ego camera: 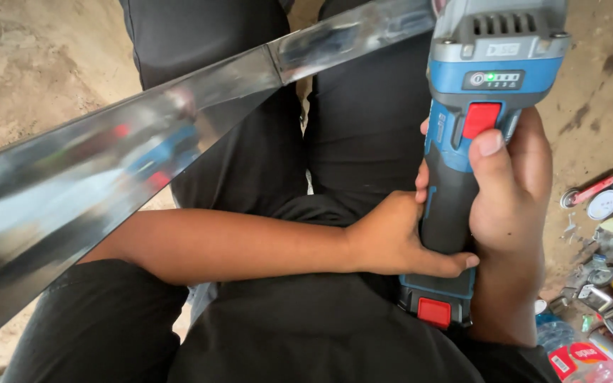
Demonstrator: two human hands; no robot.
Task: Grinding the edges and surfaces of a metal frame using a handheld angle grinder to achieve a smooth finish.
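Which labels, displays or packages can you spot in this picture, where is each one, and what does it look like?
Indicator panel: on the blue and grey power tool gripped by both hands; small dark strip with a green light.
Badge: on the tool's grey top, above the panel; small pale rectangle.
Red and white packet: on the ground, bottom right corner.
Round dial: right edge, among scattered tools; white face.

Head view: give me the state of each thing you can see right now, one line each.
Cordless power tool: held upright in both hands, green indicator lit.
Right hand: wrapped round the tool's grip, thumb by the red switch.
Left hand: closed on the lower grip, arm crossing the lap.
Battery pack: seated in the tool's base.
Metal strip: lying slantwise across the legs, shiny.
Small clutter: scattered on the ground.
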